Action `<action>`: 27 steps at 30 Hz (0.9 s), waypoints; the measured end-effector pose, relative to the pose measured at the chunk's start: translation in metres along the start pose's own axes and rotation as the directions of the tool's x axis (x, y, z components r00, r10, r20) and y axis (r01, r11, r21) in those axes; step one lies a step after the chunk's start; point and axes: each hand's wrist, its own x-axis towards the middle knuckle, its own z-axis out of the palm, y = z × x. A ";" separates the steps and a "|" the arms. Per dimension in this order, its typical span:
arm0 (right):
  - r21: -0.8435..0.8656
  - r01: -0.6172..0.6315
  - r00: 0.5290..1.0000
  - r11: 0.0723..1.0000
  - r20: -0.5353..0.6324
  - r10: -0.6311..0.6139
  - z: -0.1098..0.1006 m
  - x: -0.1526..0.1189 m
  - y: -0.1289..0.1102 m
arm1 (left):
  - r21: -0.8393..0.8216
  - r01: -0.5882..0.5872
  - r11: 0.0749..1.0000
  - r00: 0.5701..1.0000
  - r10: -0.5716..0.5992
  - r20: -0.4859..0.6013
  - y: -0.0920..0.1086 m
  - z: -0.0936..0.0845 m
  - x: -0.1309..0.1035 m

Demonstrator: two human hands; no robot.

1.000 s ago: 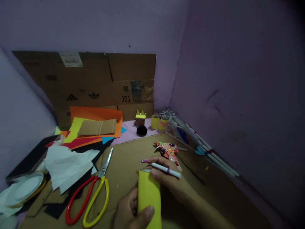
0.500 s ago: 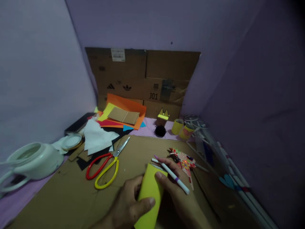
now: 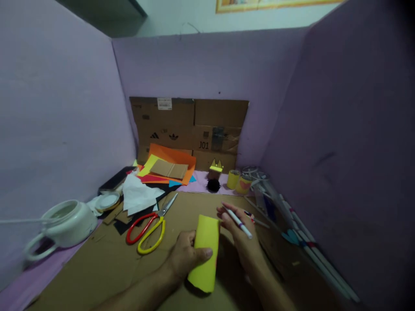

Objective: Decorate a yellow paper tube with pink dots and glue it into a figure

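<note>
My left hand (image 3: 185, 258) is closed around a yellow paper tube (image 3: 207, 235), its thumb lying across the near face. The tube stands tilted over the brown cardboard, with its rounded lower end toward me. To its right, my right hand (image 3: 244, 238) grips a white felt-tip pen (image 3: 239, 223) with a purple band. The pen slants up to the left, and its tip is apart from the tube. Behind that hand a patterned paper piece (image 3: 249, 214) is mostly hidden. Scissors (image 3: 159, 215) with one red and one yellow handle lie left of the tube.
A white teapot-like vessel (image 3: 73, 229) stands at the left. Coloured paper (image 3: 191, 166) and white tissue (image 3: 138, 196) are piled behind the scissors. Small yellow tubes (image 3: 232, 180) and a black fuzzy ball (image 3: 213, 185) sit at the back. White sticks (image 3: 319, 259) line the right side.
The right hand and pen have come away from the tube's upper end. The tube has turned a little more upright in my left hand. The view has tilted up.
</note>
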 end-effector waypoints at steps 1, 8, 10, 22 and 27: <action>0.022 0.030 0.998 0.999 -0.053 -0.029 -0.002 0.000 -0.003 | 0.007 -0.004 1.000 1.000 0.004 -0.009 -0.001 0.000 0.003; -0.185 0.183 0.953 0.966 -0.209 -0.221 -0.001 -0.020 -0.010 | 0.074 0.001 0.997 0.999 0.003 -0.053 -0.002 -0.007 0.009; -0.275 0.230 0.940 0.934 -0.187 -0.286 0.004 -0.026 -0.010 | 0.106 0.020 0.994 0.998 -0.014 -0.057 -0.002 -0.010 0.006; -0.513 0.286 0.929 0.809 -0.059 -0.365 0.002 -0.025 0.009 | 0.113 0.024 0.993 0.993 -0.011 -0.116 -0.005 -0.011 0.006; -0.483 0.338 0.902 0.808 -0.077 -0.424 0.003 -0.026 0.012 | 0.081 0.057 0.995 0.993 -0.047 -0.112 0.000 -0.008 0.003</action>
